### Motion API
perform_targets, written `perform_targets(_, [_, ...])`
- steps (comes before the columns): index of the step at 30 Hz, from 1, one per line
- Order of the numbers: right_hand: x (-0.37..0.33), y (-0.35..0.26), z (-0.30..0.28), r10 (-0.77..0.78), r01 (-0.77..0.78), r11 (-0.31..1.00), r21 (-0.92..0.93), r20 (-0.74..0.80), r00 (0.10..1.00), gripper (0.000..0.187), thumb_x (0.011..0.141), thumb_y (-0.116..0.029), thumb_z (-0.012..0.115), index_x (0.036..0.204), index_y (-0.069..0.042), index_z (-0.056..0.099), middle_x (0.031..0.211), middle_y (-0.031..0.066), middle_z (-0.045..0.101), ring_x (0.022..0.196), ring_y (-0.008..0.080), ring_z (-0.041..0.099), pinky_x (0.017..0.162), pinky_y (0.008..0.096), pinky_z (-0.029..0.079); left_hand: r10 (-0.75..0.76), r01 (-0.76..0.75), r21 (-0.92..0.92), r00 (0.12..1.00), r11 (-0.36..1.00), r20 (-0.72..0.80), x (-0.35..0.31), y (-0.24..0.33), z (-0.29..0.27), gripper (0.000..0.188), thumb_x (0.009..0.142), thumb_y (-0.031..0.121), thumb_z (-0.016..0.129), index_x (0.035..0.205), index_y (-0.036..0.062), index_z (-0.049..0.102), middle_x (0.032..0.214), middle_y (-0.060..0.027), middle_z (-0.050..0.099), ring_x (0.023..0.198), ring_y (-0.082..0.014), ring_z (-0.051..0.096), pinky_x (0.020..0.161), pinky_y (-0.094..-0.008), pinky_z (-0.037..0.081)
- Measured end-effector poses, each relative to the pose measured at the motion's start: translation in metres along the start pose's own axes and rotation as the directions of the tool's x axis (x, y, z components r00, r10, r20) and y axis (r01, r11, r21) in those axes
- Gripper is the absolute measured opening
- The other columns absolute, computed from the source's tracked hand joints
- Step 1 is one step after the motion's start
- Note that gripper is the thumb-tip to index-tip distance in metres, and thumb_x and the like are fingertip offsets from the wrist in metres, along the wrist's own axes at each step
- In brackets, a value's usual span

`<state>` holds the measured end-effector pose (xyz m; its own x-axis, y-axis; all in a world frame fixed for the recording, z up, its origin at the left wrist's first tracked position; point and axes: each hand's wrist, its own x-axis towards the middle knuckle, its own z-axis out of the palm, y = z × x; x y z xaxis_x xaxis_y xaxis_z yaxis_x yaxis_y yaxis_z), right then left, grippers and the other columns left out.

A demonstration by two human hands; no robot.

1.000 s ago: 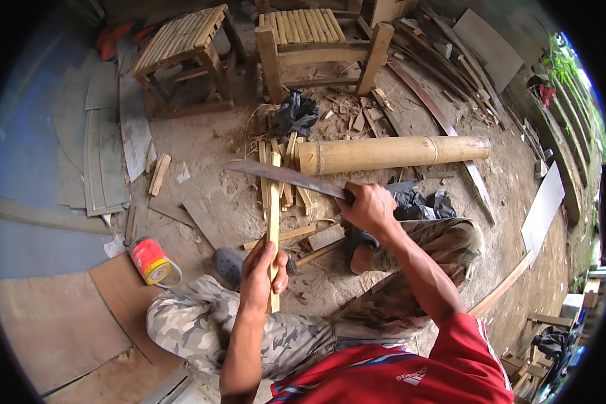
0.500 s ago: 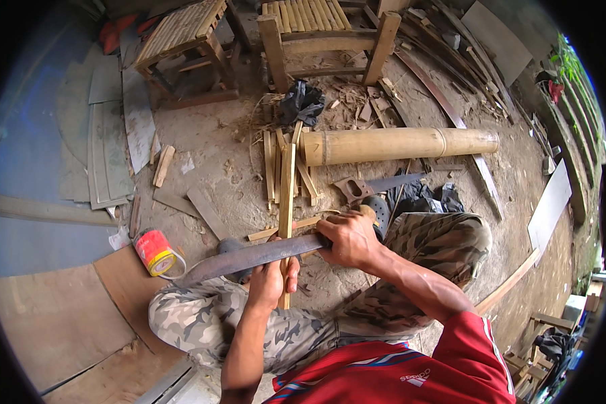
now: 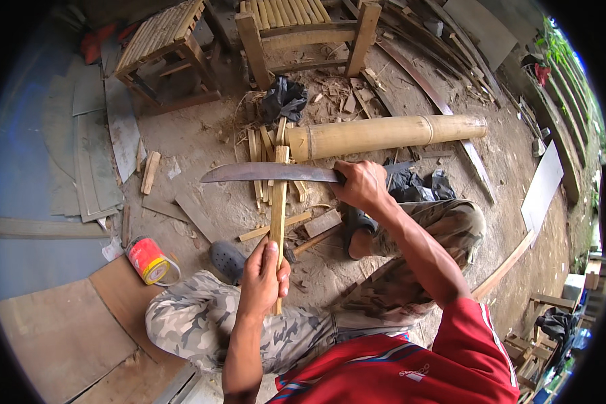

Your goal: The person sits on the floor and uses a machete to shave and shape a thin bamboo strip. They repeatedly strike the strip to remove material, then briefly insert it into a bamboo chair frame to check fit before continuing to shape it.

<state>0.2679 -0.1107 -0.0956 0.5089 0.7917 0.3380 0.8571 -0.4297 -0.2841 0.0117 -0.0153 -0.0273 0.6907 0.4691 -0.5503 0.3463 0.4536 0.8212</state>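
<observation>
My left hand (image 3: 262,279) is closed round the lower part of a bamboo strip (image 3: 278,215) that points away from me. In my right hand (image 3: 362,185) is the handle of a machete (image 3: 269,173), mostly hidden by the fingers. Its long dark blade reaches to the left and crosses over the strip near its far end. Whether the edge bites into the strip I cannot tell. A thick bamboo pole (image 3: 390,132) lies on the ground beyond the blade. Several cut bamboo strips (image 3: 256,148) lie just left of the pole.
A red and yellow can (image 3: 149,260) stands left of my knee. Beside my feet lie a wooden block (image 3: 322,223) and a hammer (image 3: 314,241). Black plastic (image 3: 417,185) sits by my right knee. Bamboo-topped stools (image 3: 161,40) stand at the back.
The machete has moved away from me along the strip, from near my left hand to the strip's far end. Both hands still hold on; the view has shifted slightly.
</observation>
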Motion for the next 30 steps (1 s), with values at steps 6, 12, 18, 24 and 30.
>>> perform_targets(6, [-0.019,-0.002,0.013,-0.138,0.138,0.99,-0.005,0.03,0.99,0.011,0.074,-0.022,0.068,0.083,-0.016,0.071,0.053,0.0017,0.058,0.04,0.0201,0.053,0.04,0.0395,0.046,-0.014,0.013,0.038,0.999,0.999,0.029,0.0,0.001,0.003,0.026,0.109,0.03,0.038,0.107,0.008,0.052,0.059,0.0016,0.043,0.041,-0.0062,0.042,0.038,-0.0218,0.037])
perform_targets(12, [0.006,0.049,-0.001,0.46,-0.471,0.879,0.08,0.124,0.879,0.027,0.082,-0.03,0.064,0.081,-0.004,0.07,0.075,0.0224,0.068,0.072,0.0425,0.067,0.069,0.0487,0.055,-0.014,0.018,-0.06,0.998,0.998,0.066,-0.002,0.007,0.0,0.039,0.109,0.036,0.034,0.126,0.0078,0.055,0.06,-0.0007,0.05,0.04,-0.0068,0.042,0.038,-0.0213,0.038])
perform_targets(18, [-0.011,-0.014,-0.011,0.37,-0.434,0.862,0.263,0.258,0.892,0.024,0.08,-0.028,0.067,0.082,-0.004,0.068,0.073,0.0204,0.068,0.069,0.0421,0.067,0.067,0.0486,0.053,0.004,-0.011,-0.158,0.999,0.987,-0.048,0.012,-0.002,-0.008,0.046,0.108,0.036,0.031,0.13,0.0053,0.057,0.06,0.0012,0.047,0.04,-0.0059,0.042,0.037,-0.0206,0.036])
perform_targets(24, [-0.041,-0.068,-0.015,-0.108,0.016,0.935,0.354,0.242,0.964,0.01,0.073,-0.015,0.069,0.072,-0.008,0.062,0.059,0.0085,0.061,0.049,0.0253,0.06,0.049,0.0401,0.049,0.043,-0.057,-0.243,0.997,0.968,-0.064,0.026,-0.028,-0.015,0.046,0.109,0.035,0.031,0.146,0.0108,0.043,0.06,0.0037,0.041,0.04,-0.0053,0.038,0.036,-0.0206,0.034])
perform_targets(30, [-0.057,-0.1,-0.015,-0.225,0.121,0.916,0.383,0.239,0.945,0.021,0.063,-0.019,0.075,0.08,-0.011,0.064,0.068,0.0062,0.065,0.063,0.0282,0.066,0.057,0.0423,0.047,0.043,0.0,-0.468,0.996,0.884,0.08,0.021,-0.021,-0.008,0.047,0.109,0.034,0.034,0.153,0.0167,0.034,0.059,0.0044,0.039,0.037,-0.004,0.036,0.036,-0.0179,0.035])
